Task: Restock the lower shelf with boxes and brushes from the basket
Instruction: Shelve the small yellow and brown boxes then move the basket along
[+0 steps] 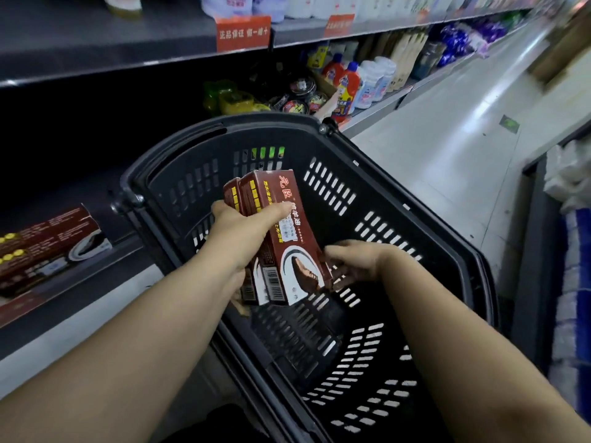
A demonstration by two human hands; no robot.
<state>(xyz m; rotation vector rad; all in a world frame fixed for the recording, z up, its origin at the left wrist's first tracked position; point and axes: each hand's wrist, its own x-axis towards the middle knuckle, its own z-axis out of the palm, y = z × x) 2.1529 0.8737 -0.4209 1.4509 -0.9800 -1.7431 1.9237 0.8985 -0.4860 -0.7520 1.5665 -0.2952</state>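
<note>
Pointing away lengthwise, two gripped boxes [297, 251]

boxes [281, 238] over basket [271, 123], lower shelf [96, 270] to left

**Dark store shelving, a pale floor, and a black basket beside the shelf**

On the lower shelf [128, 244] at the left, long brown-red boxes [48, 251] lie flat, stacked, near its front edge. Farther along that level sit yellow-green packets [224, 97], then round dark tins [302, 95], red-capped bottles [343, 79] and white bottles [375, 78], standing upright side by side. The upper shelf [96, 49] carries blurred white packs [300, 4], and orange labels [243, 32] hang on its front edge. The glossy pale floor [447, 161] bears a small green sticker [509, 123]. The perforated black plastic basket [393, 174] stands just beside the lower shelf.
</note>
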